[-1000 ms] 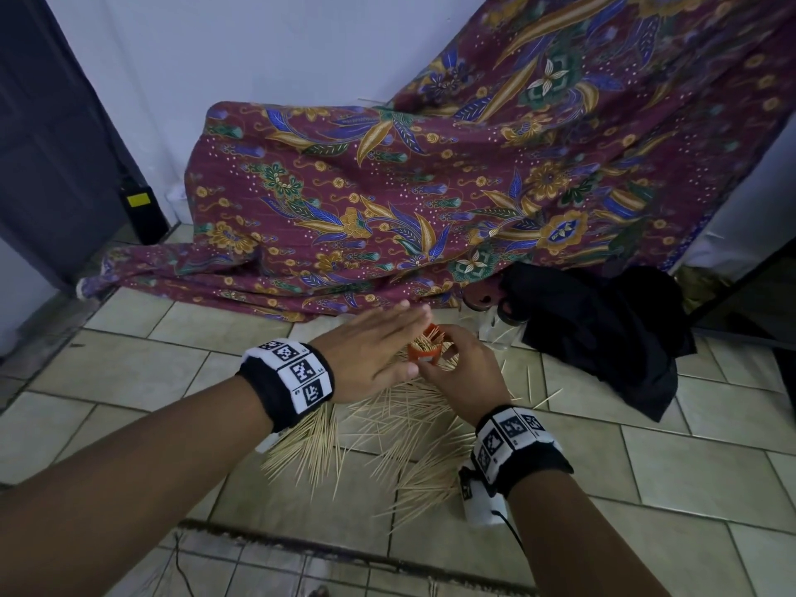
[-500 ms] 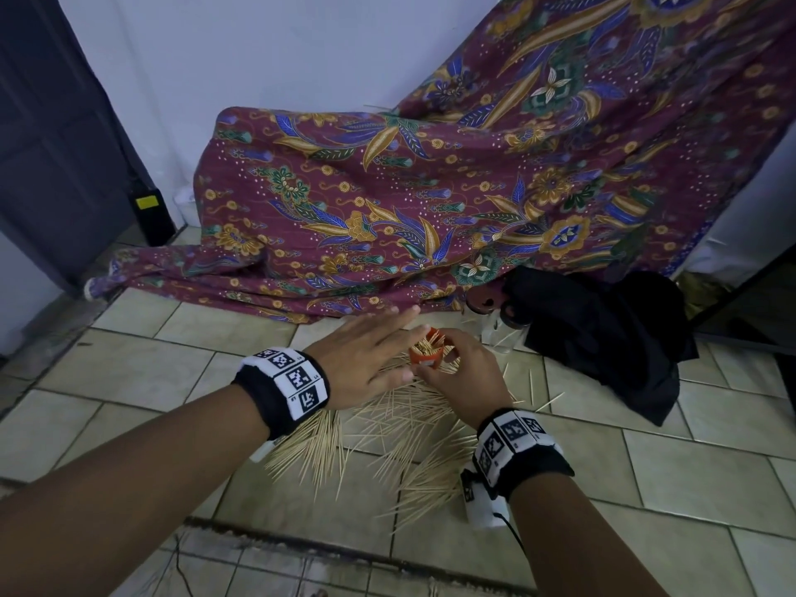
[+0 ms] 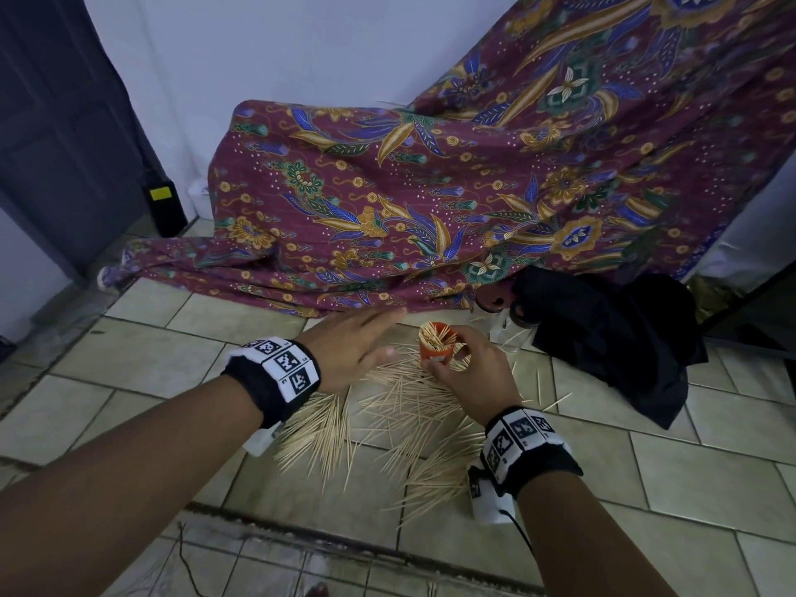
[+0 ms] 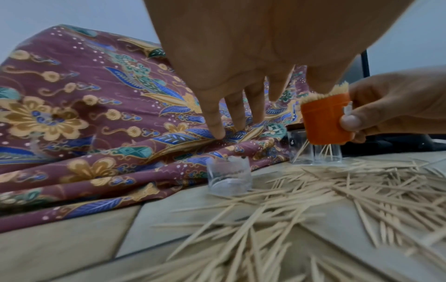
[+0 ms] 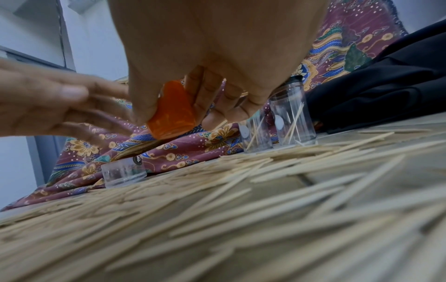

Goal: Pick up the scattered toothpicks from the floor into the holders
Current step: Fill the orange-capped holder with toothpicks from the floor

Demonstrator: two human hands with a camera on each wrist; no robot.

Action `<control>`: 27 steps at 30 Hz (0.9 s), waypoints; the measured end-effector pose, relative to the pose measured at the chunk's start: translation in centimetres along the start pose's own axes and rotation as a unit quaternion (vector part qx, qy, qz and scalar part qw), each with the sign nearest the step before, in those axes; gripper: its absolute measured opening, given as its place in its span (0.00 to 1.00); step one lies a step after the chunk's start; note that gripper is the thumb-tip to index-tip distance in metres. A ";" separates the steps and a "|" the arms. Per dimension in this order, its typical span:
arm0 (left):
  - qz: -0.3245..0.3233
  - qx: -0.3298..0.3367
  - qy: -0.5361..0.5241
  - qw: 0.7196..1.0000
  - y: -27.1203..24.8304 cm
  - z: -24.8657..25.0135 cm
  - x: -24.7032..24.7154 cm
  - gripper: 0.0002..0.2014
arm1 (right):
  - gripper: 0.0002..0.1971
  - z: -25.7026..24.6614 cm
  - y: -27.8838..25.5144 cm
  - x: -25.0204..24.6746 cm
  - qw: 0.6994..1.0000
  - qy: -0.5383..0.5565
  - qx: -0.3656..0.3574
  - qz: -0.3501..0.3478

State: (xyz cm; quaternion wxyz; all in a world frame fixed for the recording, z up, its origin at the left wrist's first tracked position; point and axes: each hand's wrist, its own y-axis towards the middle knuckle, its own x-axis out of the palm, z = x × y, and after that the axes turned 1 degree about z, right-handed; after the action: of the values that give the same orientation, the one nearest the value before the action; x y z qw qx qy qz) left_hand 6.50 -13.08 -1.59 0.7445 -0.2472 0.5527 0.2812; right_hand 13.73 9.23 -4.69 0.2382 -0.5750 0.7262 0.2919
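My right hand (image 3: 467, 372) grips a small orange holder (image 3: 436, 349) packed with toothpicks and holds it lifted off the tiles; the orange holder (image 4: 324, 120) hangs above a clear one. My left hand (image 3: 357, 344) hovers flat beside it, fingers straight, holding nothing, over a short clear cap (image 4: 229, 178). Many toothpicks (image 3: 387, 417) lie scattered on the tiled floor under both hands. Two tall clear holders (image 5: 292, 118) with a few toothpicks stand near the cloth edge. In the right wrist view the orange holder (image 5: 172, 114) sits between thumb and fingers.
A patterned maroon cloth (image 3: 430, 200) drapes over something behind the pile. A black garment (image 3: 603, 338) lies at the right. A dark door (image 3: 56, 122) stands at the left, and a metal floor strip (image 3: 301, 536) runs near me.
My left hand has slid left off the top of the orange holder, uncovering its toothpicks. My right hand has kept its grip on the holder.
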 end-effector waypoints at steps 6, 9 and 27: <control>-0.107 -0.023 0.074 0.991 -0.6 -1.2 1.9 0.27 | 0.25 -0.1 0.1 0.0 1.000 -0.011 0.008 -0.007; -0.109 -0.017 0.117 0.987 -0.3 -0.9 2.5 0.28 | 0.26 -0.2 0.1 0.1 1.000 -0.014 0.007 -0.008; -0.086 0.036 0.237 0.967 1.2 0.7 2.7 0.12 | 0.26 -0.2 -0.2 -0.2 1.000 0.005 0.020 0.003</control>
State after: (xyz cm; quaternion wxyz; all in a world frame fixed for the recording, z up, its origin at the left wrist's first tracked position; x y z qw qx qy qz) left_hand 6.73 -11.33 -4.13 0.6218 -0.3266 0.6999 0.1298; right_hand 13.92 9.16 -4.45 0.2452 -0.5690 0.7352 0.2752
